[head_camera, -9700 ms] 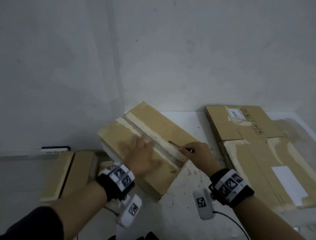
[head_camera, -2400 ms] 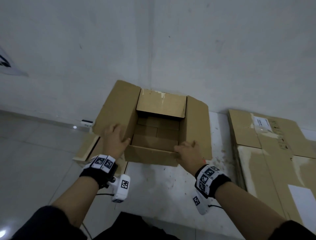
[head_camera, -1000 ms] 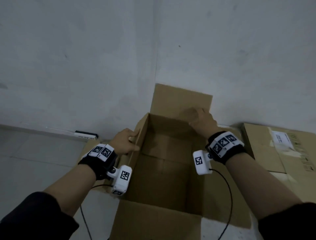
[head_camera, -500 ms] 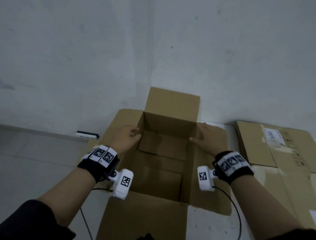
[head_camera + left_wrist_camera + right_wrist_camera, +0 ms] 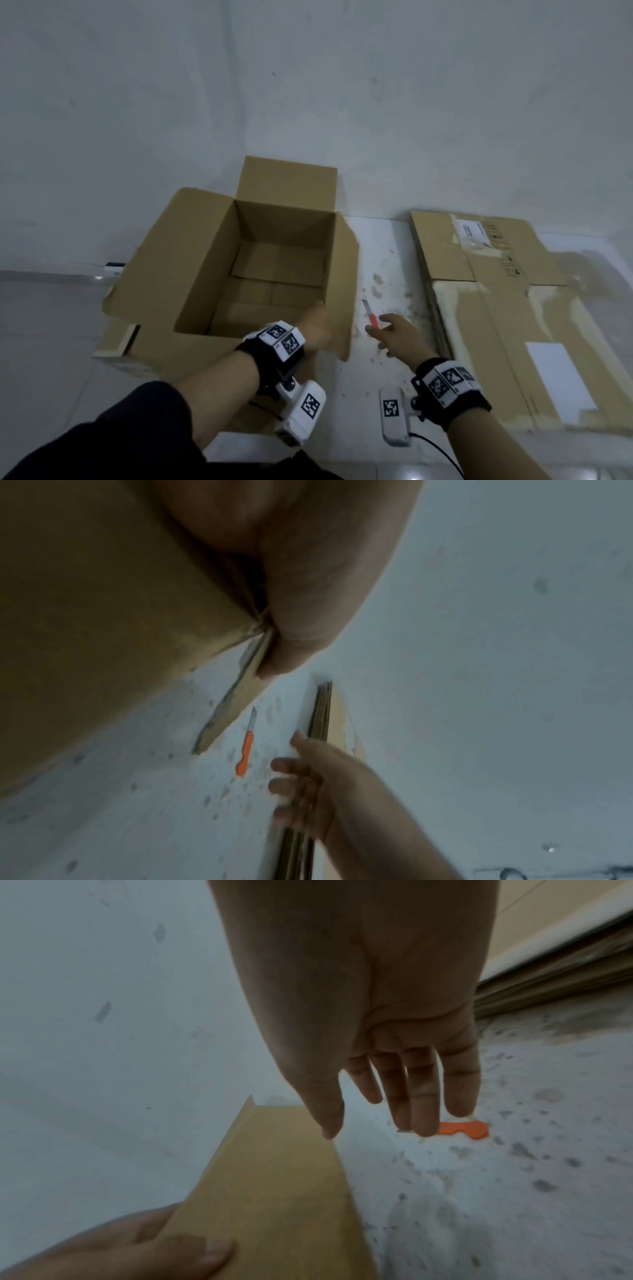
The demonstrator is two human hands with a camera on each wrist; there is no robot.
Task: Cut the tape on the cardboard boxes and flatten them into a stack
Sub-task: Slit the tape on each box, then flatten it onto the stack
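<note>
An open cardboard box stands on the floor against the wall with its flaps spread out. My left hand grips the near corner of the box's right flap, thumb on top. An orange-handled knife lies on the floor between the box and the stack of flattened boxes. My right hand hovers just over the knife's handle with fingers straight and holds nothing. In the left wrist view the knife lies apart from the right hand.
A second, lower cardboard box sits partly under the open box's left flap. The white wall stands close behind. A white power strip lies by the wall at the left. The floor by the knife is stained.
Half a second ago both hands were on the side flaps. The left hand has since moved to the right flap's near corner, and the right hand has left the box and dropped toward the knife.
</note>
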